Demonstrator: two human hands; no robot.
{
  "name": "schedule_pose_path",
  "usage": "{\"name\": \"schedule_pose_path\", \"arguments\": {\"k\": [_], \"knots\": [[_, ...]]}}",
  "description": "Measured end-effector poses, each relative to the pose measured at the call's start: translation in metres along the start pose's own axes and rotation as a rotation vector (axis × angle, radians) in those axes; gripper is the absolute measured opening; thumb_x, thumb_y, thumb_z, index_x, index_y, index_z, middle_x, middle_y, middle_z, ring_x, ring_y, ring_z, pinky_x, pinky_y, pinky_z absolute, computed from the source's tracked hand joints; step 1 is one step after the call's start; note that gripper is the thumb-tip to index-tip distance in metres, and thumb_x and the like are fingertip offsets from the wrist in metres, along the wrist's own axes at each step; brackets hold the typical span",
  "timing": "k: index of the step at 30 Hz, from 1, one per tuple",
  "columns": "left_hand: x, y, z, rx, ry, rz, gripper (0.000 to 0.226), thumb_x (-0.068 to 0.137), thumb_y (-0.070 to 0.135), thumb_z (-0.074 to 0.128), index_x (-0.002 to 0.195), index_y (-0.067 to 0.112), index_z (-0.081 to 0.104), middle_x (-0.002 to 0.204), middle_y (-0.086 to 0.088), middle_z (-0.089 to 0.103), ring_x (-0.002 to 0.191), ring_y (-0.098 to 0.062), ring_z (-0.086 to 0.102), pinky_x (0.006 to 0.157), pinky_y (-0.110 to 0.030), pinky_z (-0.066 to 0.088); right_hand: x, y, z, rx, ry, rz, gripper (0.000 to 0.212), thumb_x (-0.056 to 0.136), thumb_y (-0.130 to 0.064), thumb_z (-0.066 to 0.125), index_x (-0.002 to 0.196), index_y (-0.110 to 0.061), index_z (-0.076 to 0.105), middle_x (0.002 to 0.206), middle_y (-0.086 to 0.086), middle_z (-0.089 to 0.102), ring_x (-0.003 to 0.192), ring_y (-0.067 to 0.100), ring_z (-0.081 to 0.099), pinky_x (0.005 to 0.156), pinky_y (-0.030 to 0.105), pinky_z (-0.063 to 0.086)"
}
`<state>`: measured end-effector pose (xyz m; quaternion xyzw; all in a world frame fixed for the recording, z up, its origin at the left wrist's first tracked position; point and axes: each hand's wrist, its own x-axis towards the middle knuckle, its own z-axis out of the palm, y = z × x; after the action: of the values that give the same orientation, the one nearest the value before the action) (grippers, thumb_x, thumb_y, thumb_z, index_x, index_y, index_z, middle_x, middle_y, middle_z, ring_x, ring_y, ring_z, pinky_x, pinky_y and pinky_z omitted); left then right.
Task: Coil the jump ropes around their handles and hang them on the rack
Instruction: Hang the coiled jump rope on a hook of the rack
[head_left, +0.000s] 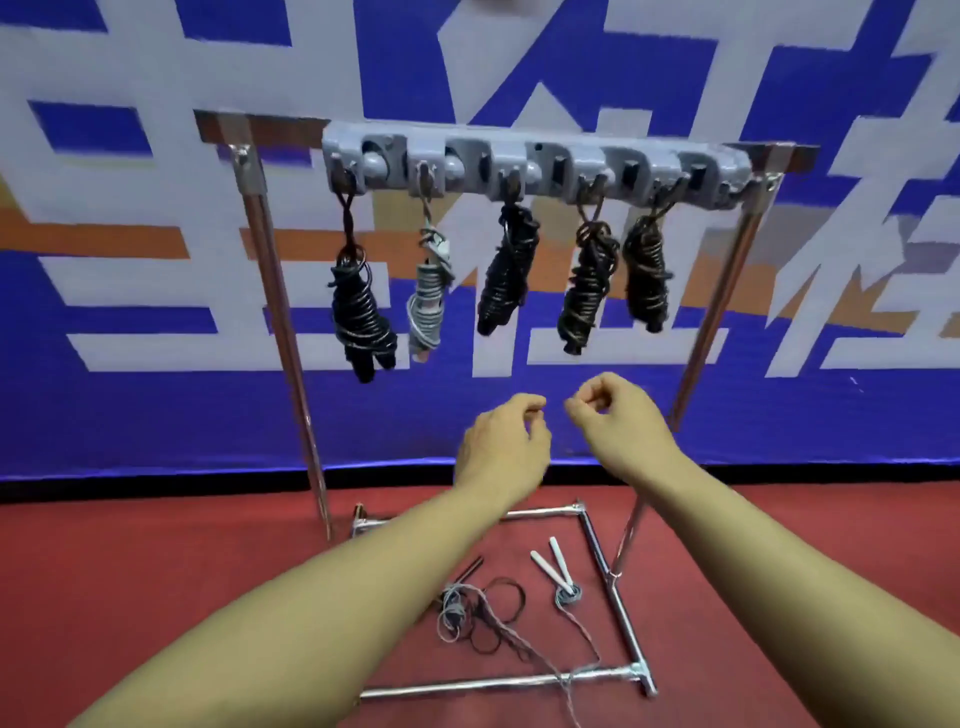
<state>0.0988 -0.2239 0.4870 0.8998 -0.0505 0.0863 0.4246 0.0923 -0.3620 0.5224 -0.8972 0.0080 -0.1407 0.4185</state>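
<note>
**Five ropes hung, loose ones still on the floor**

Five coiled ropes hang from the grey hook bar (535, 166) of the rack (291, 353): a black bundle (361, 317) at the far left, a grey one (428, 296) next to it, then three more black bundles (506, 270), (587, 286), (647, 275). Each hangs by a short loop from its hook with its long axis close to vertical, handle ends pointing down; the lower ends of some lean a little to one side.

That part looks done. What is left lies on the red floor (156, 571) inside the rack's base frame (613, 582): a loose tangle (478, 613) of grey and black cord, and a pair of white handles (550, 561) lying flat, close together at their cord ends, free ends pointing up and away from the person. A dark handle (467, 569) lies just left of them. At a guess, at least two ropes remain to be coiled and hung, though the tangle is too knotted to count.

Both hands hover below the hanging bundles, near each other but apart. The left hand (501, 447) and right hand (618, 421) have loosely curled fingers, fingertips near thumbs, and seem to hold nothing; a thin cord between them cannot be ruled out.
</note>
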Motion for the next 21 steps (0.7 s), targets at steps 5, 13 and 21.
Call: {"name": "schedule_pose_path", "arguments": {"k": [5,13,21], "knots": [[-0.058,-0.148,0.009,0.1,-0.047,-0.212,0.031,0.089,0.015,0.054,0.115,0.027,0.067,0.113,0.004,0.071,0.104,-0.022,0.064,0.09,-0.029,0.046,-0.037,0.039,0.109,-0.046,-0.337,0.099,0.012,0.087,-0.019,0.062,0.076,-0.019,0.059,0.064,-0.007,0.057,0.059,0.011,0.052,0.06,0.026,0.041],[-0.086,-0.351,0.042,0.254,-0.217,-0.429,0.032,0.088,0.012,0.052,0.114,0.023,0.068,0.119,-0.003,0.069,0.112,-0.028,0.063,0.096,-0.037,0.05,-0.047,0.149,0.301,-0.206,-0.626,0.298,0.018,0.087,-0.017,0.061,0.07,-0.018,0.055,0.068,-0.003,0.061,0.072,0.021,0.058,0.069,0.029,0.046],[-0.037,-0.5,0.144,0.348,-0.45,-0.394,0.043,0.089,0.015,0.051,0.131,0.025,0.054,0.132,0.0,0.057,0.12,-0.028,0.056,0.101,-0.035,0.044,-0.024,0.254,0.457,-0.487,-0.796,0.251,0.023,0.088,-0.014,0.053,0.101,-0.012,0.072,0.109,0.012,0.071,0.106,0.032,0.065,0.094,0.036,0.05]]}}
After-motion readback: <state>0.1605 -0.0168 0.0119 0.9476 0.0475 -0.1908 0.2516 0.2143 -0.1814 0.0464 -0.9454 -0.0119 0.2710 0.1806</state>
